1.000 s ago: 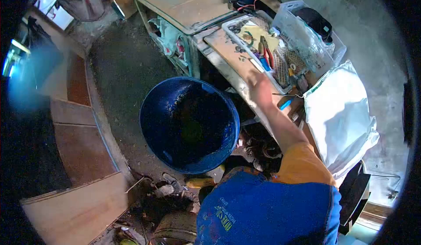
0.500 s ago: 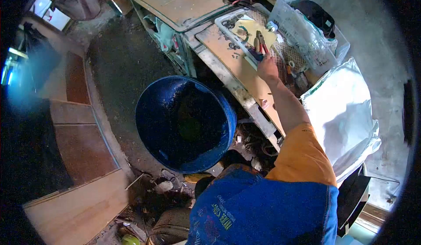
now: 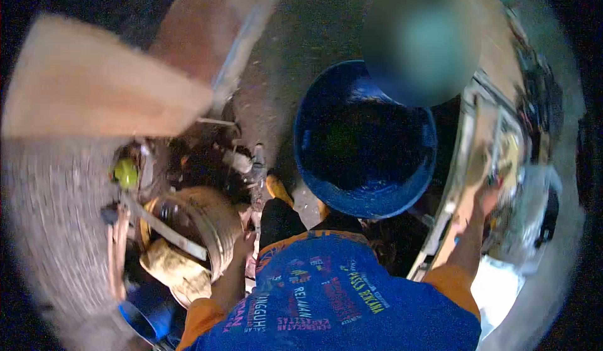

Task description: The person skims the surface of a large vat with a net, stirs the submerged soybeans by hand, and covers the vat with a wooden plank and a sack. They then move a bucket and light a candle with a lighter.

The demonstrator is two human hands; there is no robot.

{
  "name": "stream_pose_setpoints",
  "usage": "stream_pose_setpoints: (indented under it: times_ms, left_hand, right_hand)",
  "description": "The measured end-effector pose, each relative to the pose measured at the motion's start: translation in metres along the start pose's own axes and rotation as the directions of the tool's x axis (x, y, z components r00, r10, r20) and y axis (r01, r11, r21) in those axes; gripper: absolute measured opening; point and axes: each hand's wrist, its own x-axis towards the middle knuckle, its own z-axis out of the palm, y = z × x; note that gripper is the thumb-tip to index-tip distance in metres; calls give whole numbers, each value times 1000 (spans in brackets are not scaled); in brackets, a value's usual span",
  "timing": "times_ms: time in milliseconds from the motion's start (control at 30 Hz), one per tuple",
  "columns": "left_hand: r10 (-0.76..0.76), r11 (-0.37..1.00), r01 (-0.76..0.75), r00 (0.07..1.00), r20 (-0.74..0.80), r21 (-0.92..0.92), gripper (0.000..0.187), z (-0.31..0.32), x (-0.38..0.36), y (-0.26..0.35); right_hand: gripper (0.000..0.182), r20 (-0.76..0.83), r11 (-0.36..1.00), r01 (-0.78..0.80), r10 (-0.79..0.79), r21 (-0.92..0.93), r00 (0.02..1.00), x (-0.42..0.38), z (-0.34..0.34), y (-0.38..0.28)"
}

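Observation:
My right hand (image 3: 487, 198) is over the tray (image 3: 510, 125) on the workbench at the right, closed around something red that is smeared by motion. Low at the left, my left hand (image 3: 244, 243) hangs beside the rim of a brown barrel (image 3: 217, 225); its fingers are too blurred to read. A large blue barrel (image 3: 364, 156) with a dark inside stands in front of me, between the bench and my feet.
The workbench edge (image 3: 453, 194) runs along the right, with a clear plastic crate (image 3: 537, 194) beyond the tray. Rubble (image 3: 239, 161) and a green round object (image 3: 125, 172) lie at the left. A blue container (image 3: 147, 313) stands at the lower left.
The view has swung left and down, so the bench and blue barrel appear further right. My left hand and the brown barrel have come into view. My right hand remains over the tray.

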Motion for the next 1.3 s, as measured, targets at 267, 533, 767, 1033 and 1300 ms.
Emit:
stream_pose_setpoints:
  times_ms: [267, 533, 767, 1033, 1300]
  left_hand:
    - [317, 821, -60, 875, 366, -567, 45, -45, 3, 177]
    - [261, 308, 145, 938, 229, -940, 44, -102, 43, 164]
    - [-97, 151, 169, 983, 156, -974, 43, -131, 97, 94]
    - [-424, 22, 301, 867, 264, -953, 40, -71, 139, 28]
    - [-455, 3, 340, 838, 302, -940, 41, 33, 269, -37]
  right_hand:
    - [21, 702, 828, -212, -271, 518, 659, -97, 22, -418]
    - [30, 771, 754, -254, -635, 605, -48, -282, 108, -604]
    - [29, 807, 782, 200, -571, 590, -150, -336, 215, -660]
    - [29, 719, 731, 40, -678, 681, 151, -439, 491, -631]
    - [48, 724, 706, 353, -682, 615, 104, -526, 668, -684]
